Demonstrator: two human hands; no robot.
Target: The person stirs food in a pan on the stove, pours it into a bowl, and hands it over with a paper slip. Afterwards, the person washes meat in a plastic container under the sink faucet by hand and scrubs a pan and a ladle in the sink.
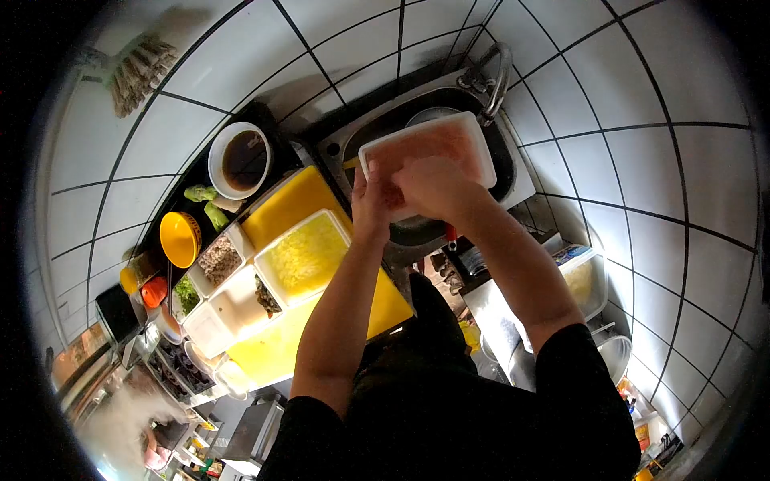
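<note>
A white rectangular tray [449,136] filled with a reddish, meat-like mass is held over the metal sink [513,172]. My left hand [371,200] grips its left edge, with fingers wrapped round the rim. My right hand [437,188] reaches into the tray and touches the reddish mass; its fingertips are hidden, so what they hold cannot be made out. Left of the hands, a white container [303,255] of yellow shredded food stands on a yellow cutting board [369,321].
A curved faucet [503,76] rises behind the sink. To the left are a white bowl of dark liquid [242,163], a yellow bowl [180,239] and a container of chopped brown food [220,260]. Tiled walls enclose the corner. A clear container [584,284] stands at right.
</note>
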